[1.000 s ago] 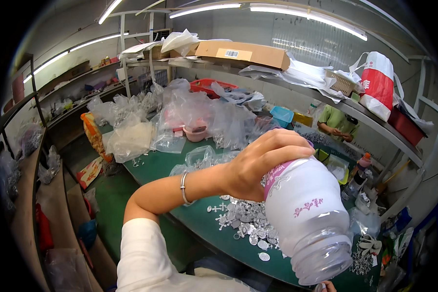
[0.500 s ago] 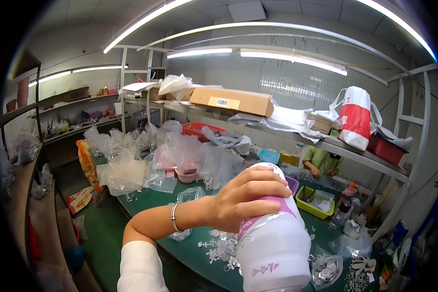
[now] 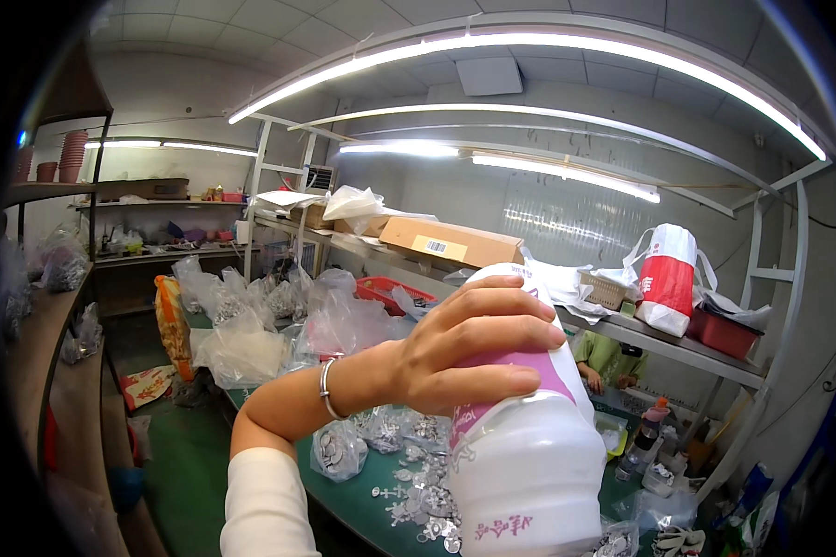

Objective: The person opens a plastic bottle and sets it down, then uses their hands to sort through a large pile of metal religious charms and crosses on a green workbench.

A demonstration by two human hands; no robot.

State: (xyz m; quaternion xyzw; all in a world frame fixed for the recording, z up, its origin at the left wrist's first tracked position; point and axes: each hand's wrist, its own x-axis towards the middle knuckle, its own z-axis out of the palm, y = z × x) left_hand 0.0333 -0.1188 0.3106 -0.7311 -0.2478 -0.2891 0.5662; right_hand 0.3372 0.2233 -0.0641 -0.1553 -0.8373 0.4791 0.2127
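My left hand [image 3: 478, 343] comes in from the lower left, its fingers wrapped round a white plastic bottle [image 3: 529, 464] with a pinkish-purple label. Held tilted and very close to the view, the bottle hides part of the table. A bangle circles my left wrist, and a white sleeve [image 3: 265, 506] covers the arm above it. Below the hand, small silvery metal pieces [image 3: 425, 492] lie in a loose pile on the green table [image 3: 344, 492]. A clear bag of metal pieces [image 3: 337, 450] sits beside the pile. My right hand is out of view.
Filled plastic bags [image 3: 237, 348] crowd the table's far left. A shelf above carries a cardboard box [image 3: 450, 241] and a red-and-white bag [image 3: 667, 278]. A person in green [image 3: 604, 362] works across the table. A drink bottle [image 3: 646, 432] stands at right; dark shelving lines the left.
The view has tilted upward, showing more ceiling. My left hand still grips the bottle, which now appears slightly larger and covers more of the yellow-green basket.
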